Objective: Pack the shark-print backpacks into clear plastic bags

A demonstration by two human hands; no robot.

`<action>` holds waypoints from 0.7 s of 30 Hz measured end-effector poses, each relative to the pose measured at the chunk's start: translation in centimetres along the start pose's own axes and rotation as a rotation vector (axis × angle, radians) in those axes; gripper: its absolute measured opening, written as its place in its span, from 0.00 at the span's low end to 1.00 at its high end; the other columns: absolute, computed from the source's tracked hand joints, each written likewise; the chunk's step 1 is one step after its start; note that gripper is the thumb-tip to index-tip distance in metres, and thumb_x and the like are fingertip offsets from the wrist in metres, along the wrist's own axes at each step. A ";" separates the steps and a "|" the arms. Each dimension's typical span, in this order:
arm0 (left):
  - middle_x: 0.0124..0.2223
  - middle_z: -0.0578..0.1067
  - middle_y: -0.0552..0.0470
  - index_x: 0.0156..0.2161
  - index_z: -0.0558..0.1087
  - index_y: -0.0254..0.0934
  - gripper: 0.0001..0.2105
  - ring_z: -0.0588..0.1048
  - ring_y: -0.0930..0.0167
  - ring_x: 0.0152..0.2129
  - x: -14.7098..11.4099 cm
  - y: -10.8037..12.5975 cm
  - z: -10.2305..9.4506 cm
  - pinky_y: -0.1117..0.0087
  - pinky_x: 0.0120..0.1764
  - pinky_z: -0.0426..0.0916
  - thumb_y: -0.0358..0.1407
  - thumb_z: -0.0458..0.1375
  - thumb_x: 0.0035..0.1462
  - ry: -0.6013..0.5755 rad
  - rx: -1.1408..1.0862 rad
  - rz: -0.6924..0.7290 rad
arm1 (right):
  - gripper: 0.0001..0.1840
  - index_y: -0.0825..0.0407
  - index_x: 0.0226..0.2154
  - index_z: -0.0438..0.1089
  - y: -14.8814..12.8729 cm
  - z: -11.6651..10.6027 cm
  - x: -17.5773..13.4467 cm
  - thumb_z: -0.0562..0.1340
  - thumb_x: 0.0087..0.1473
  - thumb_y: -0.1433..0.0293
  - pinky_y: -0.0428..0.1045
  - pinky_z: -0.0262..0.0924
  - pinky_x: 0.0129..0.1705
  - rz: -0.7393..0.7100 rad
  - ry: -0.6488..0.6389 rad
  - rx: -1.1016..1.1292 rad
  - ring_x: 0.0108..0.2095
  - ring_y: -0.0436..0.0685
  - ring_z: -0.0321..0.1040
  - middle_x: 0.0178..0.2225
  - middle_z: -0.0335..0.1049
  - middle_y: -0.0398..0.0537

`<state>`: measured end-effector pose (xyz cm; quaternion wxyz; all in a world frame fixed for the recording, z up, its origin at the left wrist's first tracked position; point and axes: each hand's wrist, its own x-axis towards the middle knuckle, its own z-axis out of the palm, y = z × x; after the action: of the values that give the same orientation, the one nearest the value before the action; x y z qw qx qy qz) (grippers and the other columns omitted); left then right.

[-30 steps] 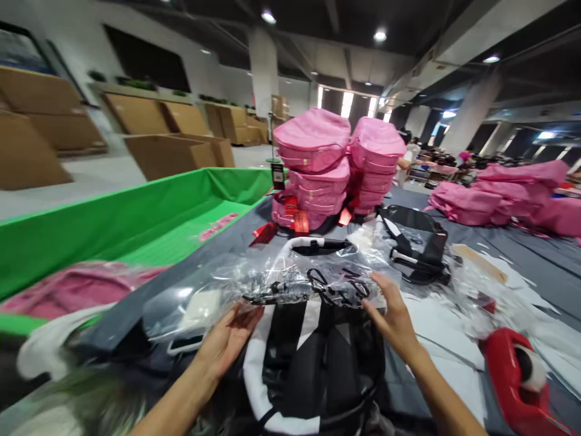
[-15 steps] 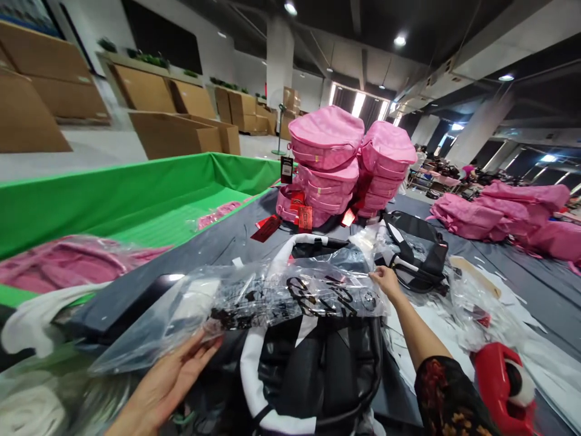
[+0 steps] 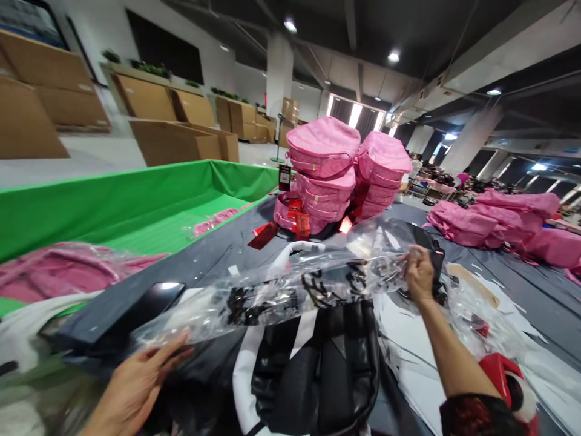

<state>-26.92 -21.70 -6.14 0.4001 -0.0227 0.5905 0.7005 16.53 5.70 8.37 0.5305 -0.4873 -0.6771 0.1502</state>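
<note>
A clear plastic bag with black print (image 3: 290, 290) stretches slantwise between my two hands. My left hand (image 3: 136, 378) holds its near left end, with the thumb along the edge and the fingers beneath. At the far right end, my right hand (image 3: 420, 274) is closed on the film. Under the bag lies a black backpack with white trim (image 3: 313, 369), its straps facing up. The film hides the upper part of the backpack. Another black bag (image 3: 431, 248) is partly covered behind my right hand.
Stacked pink backpacks (image 3: 322, 148) with red tags stand at the back of the grey-covered table (image 3: 204, 257). More pink bags (image 3: 494, 218) lie right. A green-lined bin (image 3: 113, 197) borders the left side. A red tape dispenser (image 3: 503, 378) sits near my right forearm.
My right hand has moved right and slightly up, drawing the plastic bag with it. My left hand has shifted left and down. The bag is pulled out longer and narrower over the backpack.
</note>
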 end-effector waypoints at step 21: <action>0.30 0.74 0.53 0.34 0.75 0.37 0.18 0.72 0.65 0.31 1.2 2.8 8.9 0.67 0.36 0.68 0.48 0.64 0.40 -0.015 0.378 0.652 | 0.04 0.49 0.15 0.66 1.7 -6.4 4.6 0.60 0.31 0.65 0.46 0.50 0.18 0.224 -0.789 -0.270 0.14 0.51 0.57 0.12 0.60 0.39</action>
<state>-25.49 -13.51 -1.79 0.1576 0.2460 0.6824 0.6700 23.07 8.26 12.28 0.1426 -0.5281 -0.7846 0.2919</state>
